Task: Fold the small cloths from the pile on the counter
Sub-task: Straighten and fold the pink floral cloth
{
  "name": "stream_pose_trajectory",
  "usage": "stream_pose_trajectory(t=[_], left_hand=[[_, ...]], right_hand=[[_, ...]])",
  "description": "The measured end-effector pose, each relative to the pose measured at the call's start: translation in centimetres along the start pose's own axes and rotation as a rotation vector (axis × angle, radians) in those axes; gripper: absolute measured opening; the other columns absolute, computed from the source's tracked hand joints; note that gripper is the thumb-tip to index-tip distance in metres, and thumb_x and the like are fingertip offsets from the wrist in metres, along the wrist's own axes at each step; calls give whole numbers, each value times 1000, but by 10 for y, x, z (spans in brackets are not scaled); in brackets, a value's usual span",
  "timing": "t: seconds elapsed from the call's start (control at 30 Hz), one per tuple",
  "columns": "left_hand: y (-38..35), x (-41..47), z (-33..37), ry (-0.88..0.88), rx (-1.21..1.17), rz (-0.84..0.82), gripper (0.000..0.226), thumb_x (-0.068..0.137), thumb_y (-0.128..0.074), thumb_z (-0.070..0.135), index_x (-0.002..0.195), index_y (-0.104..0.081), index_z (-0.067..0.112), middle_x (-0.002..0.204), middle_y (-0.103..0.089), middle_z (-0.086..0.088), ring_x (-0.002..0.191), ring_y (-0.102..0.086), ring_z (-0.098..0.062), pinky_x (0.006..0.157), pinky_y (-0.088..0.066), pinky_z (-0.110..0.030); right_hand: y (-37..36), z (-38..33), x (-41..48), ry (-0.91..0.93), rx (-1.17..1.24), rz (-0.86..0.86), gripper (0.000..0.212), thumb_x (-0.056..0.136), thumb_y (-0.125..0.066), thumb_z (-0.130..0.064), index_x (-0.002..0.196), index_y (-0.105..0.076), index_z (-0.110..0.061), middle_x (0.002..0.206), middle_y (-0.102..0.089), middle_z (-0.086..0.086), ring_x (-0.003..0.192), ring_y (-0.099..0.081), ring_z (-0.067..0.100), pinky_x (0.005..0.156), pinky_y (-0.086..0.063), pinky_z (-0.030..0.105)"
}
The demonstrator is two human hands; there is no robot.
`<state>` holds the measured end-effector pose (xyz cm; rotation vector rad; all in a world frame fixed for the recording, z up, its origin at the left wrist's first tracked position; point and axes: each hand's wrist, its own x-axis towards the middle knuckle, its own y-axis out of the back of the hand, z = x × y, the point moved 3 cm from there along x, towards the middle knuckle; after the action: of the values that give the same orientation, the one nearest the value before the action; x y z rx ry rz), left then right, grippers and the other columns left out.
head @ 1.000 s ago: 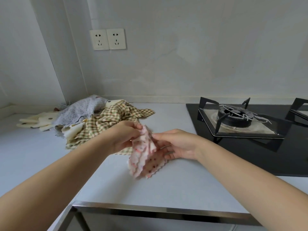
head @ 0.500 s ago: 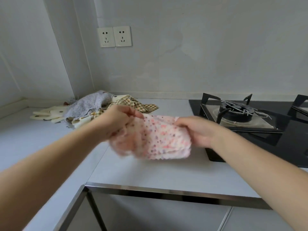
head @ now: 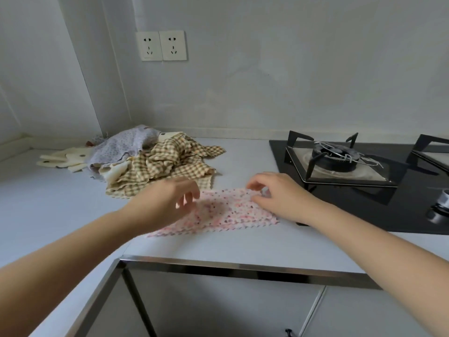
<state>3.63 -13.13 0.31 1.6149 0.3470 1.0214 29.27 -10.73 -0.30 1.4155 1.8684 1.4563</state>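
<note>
A small pink dotted cloth [head: 226,212] with a zigzag edge lies spread flat on the grey counter [head: 243,246], just left of the stove. My right hand [head: 279,198] pinches its far right corner between thumb and forefinger. My left hand [head: 167,203] hovers over the cloth's far left corner and hides it. Its blurred fingers hang loosely down and touch the fabric. The pile of cloths [head: 155,164] sits behind the left hand, with a tan checked cloth [head: 170,166] on top and a lilac flowered one [head: 121,147] behind.
A black gas stove [head: 364,181] with metal pan supports fills the right of the counter. A cream cloth [head: 63,159] lies left of the pile by the wall corner. The steel counter edge [head: 243,266] runs along the front. Two wall sockets [head: 161,46] are above.
The pink cloth was bunched between both hands, then held stretched in the air. Now it lies flat on the counter, and my left hand's grip has loosened.
</note>
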Motion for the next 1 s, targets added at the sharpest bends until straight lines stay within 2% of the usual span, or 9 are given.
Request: stream_pose_trajectory(t=[0.13,0.27,0.37,0.43,0.6,0.7,0.8,0.9,1.0], left_hand=[[-14,-29,5,-15,-27,-100,27,86,-56,54,95,-67,31,87,-57,16,69,-56,-5,56,-48,-23],[-15,-28,6,-39,53,-31,18,89,-61,42,91,-72,28,81,-62,13,64,-58,-10,50,-47,-26],[-14,-25,6,-3,56,10,32,91,-47,45,80,-69,23,71,-59,10,58,-54,-13,48,-45,-33],[-13,-25,6,-1,41,35,33,89,-43,41,73,-64,20,65,-55,10,52,-49,-13,44,-41,-32],[-13,-30,11,12,86,127,16,89,-56,26,77,-57,16,57,-53,5,44,-35,-12,39,-30,-26],[-16,-33,12,22,101,75,12,84,-69,21,83,-58,16,64,-56,5,50,-45,-16,42,-35,-27],[-18,-37,13,1,121,43,10,85,-62,26,84,-61,16,75,-59,3,63,-57,-21,47,-45,-32],[-9,-42,10,-20,165,108,28,91,-44,32,78,-61,14,70,-58,2,62,-56,-22,48,-47,-34],[-5,-50,8,-65,200,92,25,90,-44,28,81,-63,13,70,-61,0,65,-59,-23,49,-49,-36]], right_hand=[[-8,-5,-17,100,-72,-126,22,86,-70,-31,105,-70,-19,103,-67,-10,93,-59,4,85,-44,16],[-10,-10,-17,148,-255,-134,22,91,-61,-40,101,-71,-23,102,-66,-12,94,-59,8,85,-47,29],[-10,-17,-17,197,-388,-127,23,94,-55,-41,101,-69,-24,100,-65,-11,91,-59,11,74,-44,29],[-11,-21,-17,239,-463,-141,20,96,-51,-32,102,-67,-22,99,-64,-9,90,-59,14,68,-36,27],[-12,-17,-15,192,-491,-179,15,91,-51,-14,103,-60,-18,98,-62,-3,82,-54,20,66,-41,31],[-21,-12,-15,182,-545,-141,28,85,-49,4,105,-55,-14,97,-59,3,86,-58,26,64,-44,36],[-21,-10,-17,168,-566,-111,22,92,-48,-3,108,-59,-15,98,-62,3,86,-59,25,62,-41,33],[-15,-6,-19,202,-638,-18,26,82,-56,3,93,-67,-18,80,-65,-1,67,-59,24,56,-48,32],[-13,-4,-29,229,-611,34,27,70,-67,6,78,-67,-20,57,-58,-2,46,-48,24,44,-45,29]])
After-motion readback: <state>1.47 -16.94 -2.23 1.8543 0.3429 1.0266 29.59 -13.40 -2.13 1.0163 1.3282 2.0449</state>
